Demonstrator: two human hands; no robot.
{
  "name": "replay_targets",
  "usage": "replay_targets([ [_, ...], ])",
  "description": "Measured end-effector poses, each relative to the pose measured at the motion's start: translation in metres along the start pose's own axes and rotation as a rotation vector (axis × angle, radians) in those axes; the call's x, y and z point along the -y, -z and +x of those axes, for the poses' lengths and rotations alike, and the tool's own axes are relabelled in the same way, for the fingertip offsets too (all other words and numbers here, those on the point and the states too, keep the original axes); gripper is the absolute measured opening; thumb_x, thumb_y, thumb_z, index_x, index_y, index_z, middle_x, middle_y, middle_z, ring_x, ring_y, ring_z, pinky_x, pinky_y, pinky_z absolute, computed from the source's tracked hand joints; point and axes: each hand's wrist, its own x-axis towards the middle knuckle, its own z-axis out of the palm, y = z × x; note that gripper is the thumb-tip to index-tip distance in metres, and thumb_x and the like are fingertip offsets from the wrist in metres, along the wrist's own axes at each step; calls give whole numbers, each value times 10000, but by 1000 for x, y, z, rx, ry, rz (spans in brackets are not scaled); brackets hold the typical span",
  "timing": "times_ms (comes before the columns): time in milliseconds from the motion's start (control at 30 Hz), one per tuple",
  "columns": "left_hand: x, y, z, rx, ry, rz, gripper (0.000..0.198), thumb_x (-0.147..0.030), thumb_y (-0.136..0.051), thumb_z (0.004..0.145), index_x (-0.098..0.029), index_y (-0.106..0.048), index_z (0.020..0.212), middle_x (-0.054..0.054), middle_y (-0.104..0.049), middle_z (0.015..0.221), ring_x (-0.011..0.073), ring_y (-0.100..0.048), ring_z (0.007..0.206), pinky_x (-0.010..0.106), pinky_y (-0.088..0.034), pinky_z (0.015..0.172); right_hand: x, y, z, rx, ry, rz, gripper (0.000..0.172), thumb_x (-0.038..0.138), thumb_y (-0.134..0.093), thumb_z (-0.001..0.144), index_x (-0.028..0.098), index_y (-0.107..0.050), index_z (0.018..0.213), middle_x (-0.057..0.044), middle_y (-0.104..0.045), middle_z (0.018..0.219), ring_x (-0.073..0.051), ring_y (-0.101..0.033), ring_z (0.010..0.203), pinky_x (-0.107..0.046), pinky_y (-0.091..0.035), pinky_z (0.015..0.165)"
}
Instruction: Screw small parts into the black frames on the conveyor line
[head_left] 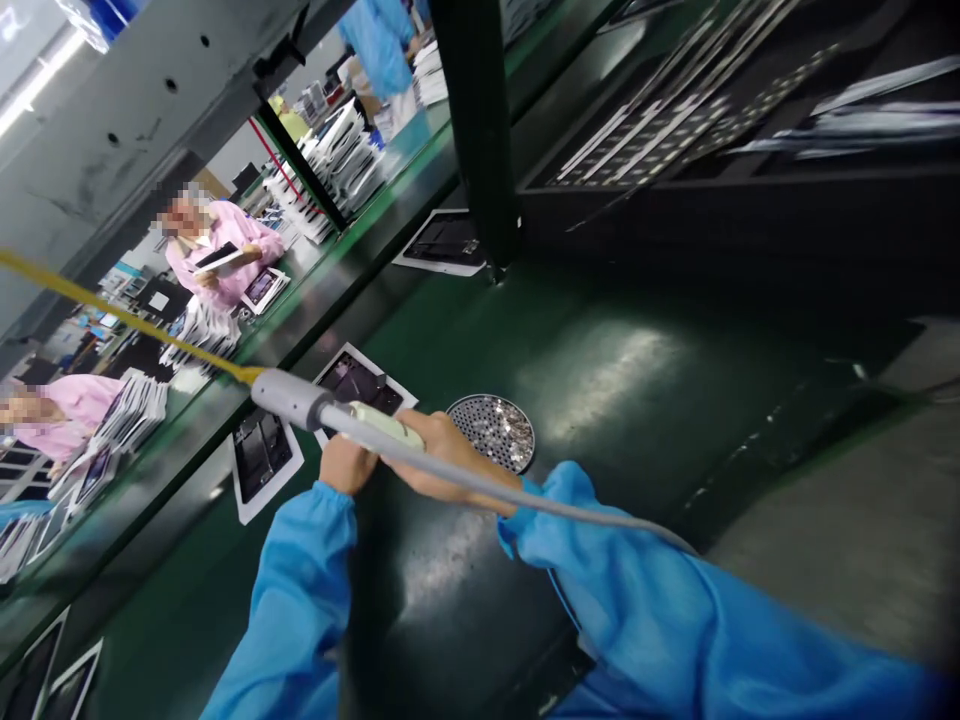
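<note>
Head view: your right hand [442, 455] grips the tool [294, 399] over the bench [637, 380].
Your right fingers are clamped round the tool's pale grip. Its grey barrel points toward the bench's left edge, and its cable [585, 510] trails back over your sleeve. Your left hand [345, 465] sits just beside, under the barrel; its fingers are hidden, so you cannot tell their state. A dish [491, 430] of shiny bits lies just beyond your right hand, and a panel [360, 385] beyond the left.

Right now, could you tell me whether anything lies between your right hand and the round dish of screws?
Nothing visible does. The dish of screws lies on the green mat just beyond the right hand, which grips the grey tool.
</note>
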Motion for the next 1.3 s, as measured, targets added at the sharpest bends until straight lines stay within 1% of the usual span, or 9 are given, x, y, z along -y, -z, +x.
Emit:
replay_targets([
  [67, -11, -1, -32, 148, -118, 137, 95, -117, -626, 742, -195, -661, 783, 62, -655, 846, 226, -631, 906, 287, -522, 795, -4, 6, 3, -63, 27, -7, 106, 234, -638, 705, 194, -595, 793, -2, -653, 677, -136, -601, 594, -214, -404, 518],
  [133, -21, 0, -61, 233, -242, 291, 170, -109, -542, 784, -199, -667, 855, 77, -647, 881, 219, -624, 903, 298, -530, 789, -6, 14, 7, -154, 22, -16, 98, 232, -630, 690, 192, -579, 764, 7, -623, 636, -130, -578, 565, -217, -401, 497],
  [267, -35, -3, -104, 230, -313, 354, 241, -114, -485, 806, -195, -680, 921, 85, -649, 887, 207, -622, 871, 288, -540, 735, -13, 33, 15, -309, -43, -4, 152, 293, -666, 656, 189, -581, 727, 2, -600, 607, -140, -556, 539, -255, -431, 487],
  [367, -41, -5, -121, 236, -284, 286, 238, -134, -508, 809, -198, -700, 935, 85, -672, 911, 204, -635, 865, 285, -543, 730, -19, 41, 19, -343, -80, 76, 162, 279, -675, 646, 189, -581, 742, 29, -559, 541, -127, -528, 471, -264, -438, 452],
  [500, -38, 0, -122, 254, -221, 89, 191, -264, -553, 876, -202, -719, 949, 66, -707, 899, 204, -662, 843, 307, -548, 766, -24, 44, 23, -360, -124, 118, 151, 227, -677, 650, 194, -577, 760, 61, -529, 477, -107, -491, 395, -272, -452, 432],
  [667, -22, -8, -111, 18, -185, 15, 242, -305, -556, 894, -182, -708, 1037, 113, -678, 1127, 266, -618, 1055, 412, -516, 926, -29, 40, 29, -402, -72, 96, 158, 201, -671, 659, 197, -603, 801, 65, -533, 471, -118, -510, 425, -306, -509, 496],
  [800, -12, -25, -108, -18, -169, 39, 279, -316, -574, 880, -183, -693, 1095, 123, -605, 1282, 318, -522, 1224, 492, -447, 1022, -39, 38, 34, -410, -74, 91, 220, 209, -666, 663, 191, -614, 876, 79, -534, 483, -109, -493, 405, -309, -509, 497],
  [1067, -18, -34, -113, -85, -190, 45, 215, -331, -594, 889, -188, -706, 1004, 112, -681, 1145, 307, -546, 1204, 521, -384, 1038, -50, 40, 39, -421, -80, 87, 311, 184, -664, 669, 168, -611, 976, 84, -506, 481, -113, -495, 391, -278, -440, 433],
  [1300, -20, -33, -113, -174, -223, -86, 195, -360, -628, 861, -183, -708, 848, 88, -708, 963, 253, -622, 1031, 404, -474, 901, -50, 40, 39, -411, -99, 72, 282, 191, -671, 656, 190, -612, 932, 84, -541, 489, -111, -501, 398, -287, -469, 458],
])
